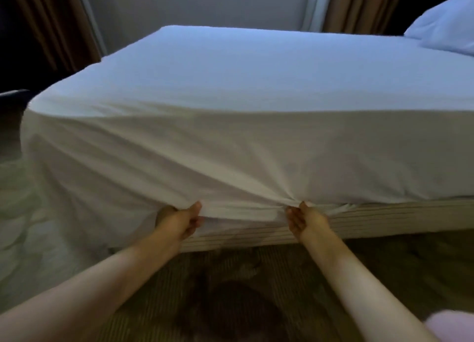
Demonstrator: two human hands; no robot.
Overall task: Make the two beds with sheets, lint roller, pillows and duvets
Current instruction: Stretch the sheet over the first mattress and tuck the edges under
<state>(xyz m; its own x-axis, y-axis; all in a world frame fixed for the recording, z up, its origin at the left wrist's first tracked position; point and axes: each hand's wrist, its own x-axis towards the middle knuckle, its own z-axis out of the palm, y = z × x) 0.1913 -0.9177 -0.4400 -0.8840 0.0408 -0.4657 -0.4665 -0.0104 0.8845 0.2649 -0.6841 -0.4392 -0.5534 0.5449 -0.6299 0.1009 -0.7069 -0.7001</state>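
Note:
A white sheet (pixel 230 126) covers the mattress and hangs down its near side. My left hand (pixel 179 221) reaches under the sheet's lower edge with the thumb on top, pinching the cloth. My right hand (pixel 305 219) grips the same edge farther right, where the cloth bunches into folds at the fingers. Below the sheet shows the striped bed base (pixel 372 221). A white pillow (pixel 446 25) lies at the far right corner of the bed.
Loose white bedding (pixel 28 213) lies heaped on the floor to the left. Patterned carpet (pixel 230 303) runs under my arms. Brown curtains (pixel 51 20) and a pale window panel (pixel 200 5) stand behind the bed.

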